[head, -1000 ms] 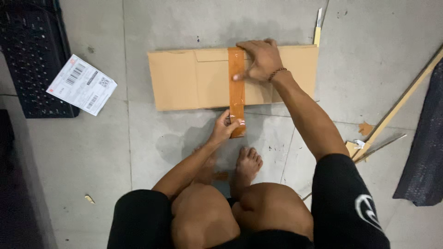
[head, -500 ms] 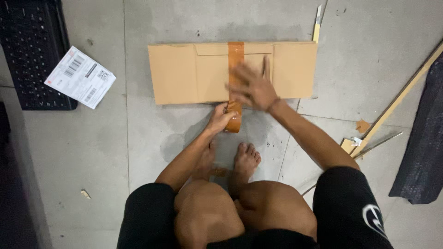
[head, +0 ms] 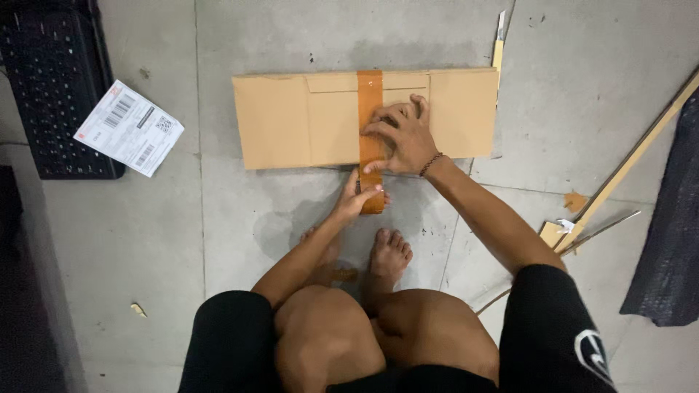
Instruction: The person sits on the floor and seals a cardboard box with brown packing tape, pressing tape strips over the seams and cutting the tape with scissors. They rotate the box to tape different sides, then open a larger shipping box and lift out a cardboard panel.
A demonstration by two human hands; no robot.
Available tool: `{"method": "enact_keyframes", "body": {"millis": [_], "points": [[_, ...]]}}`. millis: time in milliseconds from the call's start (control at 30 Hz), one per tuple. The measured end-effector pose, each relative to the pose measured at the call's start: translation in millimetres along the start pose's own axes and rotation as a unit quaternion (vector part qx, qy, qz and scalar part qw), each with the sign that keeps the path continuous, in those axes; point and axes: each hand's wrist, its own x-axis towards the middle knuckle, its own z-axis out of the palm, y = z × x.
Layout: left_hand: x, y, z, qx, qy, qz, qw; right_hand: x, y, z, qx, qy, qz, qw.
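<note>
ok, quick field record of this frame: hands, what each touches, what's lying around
left hand: grips the near end of the brown tape strip, just past the cardboard's near edge
right hand: flat, fingers spread, pressing the strip onto the flattened cardboard box
tape strip: runs across the box from far edge to near edge
floor: grey concrete, the box lies flat on it
left side: paper label sheet, black crate
right side: wooden sticks, dark cloth
posture: squatting, bare feet below the box
</note>
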Motion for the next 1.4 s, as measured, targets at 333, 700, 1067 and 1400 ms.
{"method": "enact_keyframes", "body": {"millis": [333,700,1067,1400], "points": [[-0.3,14.4,8.4,-0.022,0.008,-0.153,0.988,-22.3,19.0,35.7,-0.148,0.014,-0.073,0.986],[52.0,61.7,-19.7,-0.067,0.008,-0.231,0.971,-9.3,4.4,41.0,-0.046,0.117,0.048,0.991],[87.0,52.4,-30.1,-0.002,0.066,-0.291,0.955,-51.0,209.8,-72.5,0.038,0.198,0.406,0.892],[65.4,51.3,-20.2,-0.049,0.124,-0.180,0.975,-59.6,116.5,-100.3,0.133,0.045,0.114,0.984]]}}
